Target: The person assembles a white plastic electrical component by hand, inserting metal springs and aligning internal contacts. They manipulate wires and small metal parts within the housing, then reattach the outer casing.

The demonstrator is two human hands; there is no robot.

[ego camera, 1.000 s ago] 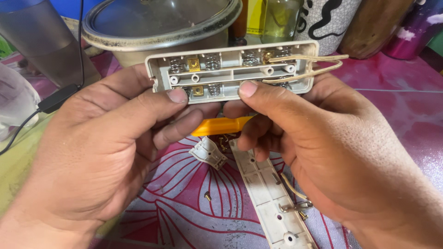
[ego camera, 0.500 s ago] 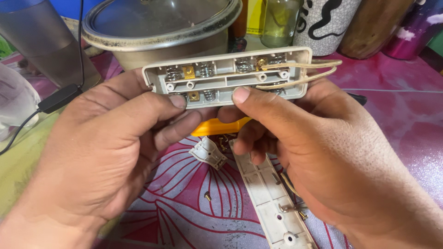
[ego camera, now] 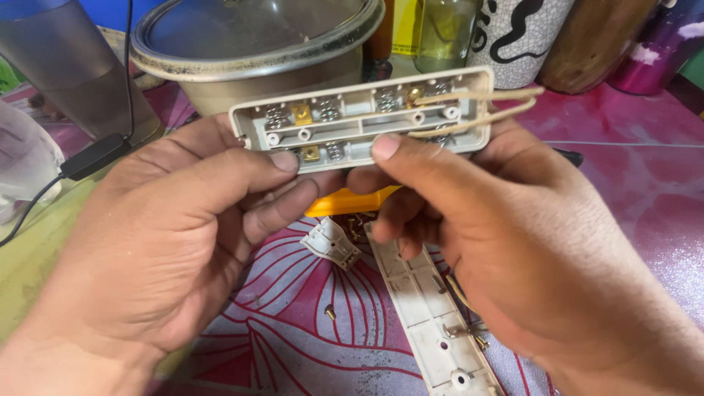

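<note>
Both hands clamped the opened power-strip housing [ego camera: 363,121], held level just before the pot [ego camera: 257,44]: left hand [ego camera: 169,235] thumb on its near edge, right hand [ego camera: 499,242] thumb beside.

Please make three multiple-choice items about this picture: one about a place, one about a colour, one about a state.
1. Where does the long white plastic cover plate lie?
A. on the patterned tablecloth, below the hands
B. inside the pot
C. on top of the jar

2. What colour is the flat plastic tool under the hands?
A. blue
B. orange-yellow
C. black

3. In what state is the grey oblong plastic housing?
A. closed
B. broken in two
C. open, springs and brass contacts showing

Answers: 1 A, it rests flat on the cloth; 2 B, its colour shows between the fingers; 3 C, left hand and right hand hold it with its inside in view.
</note>
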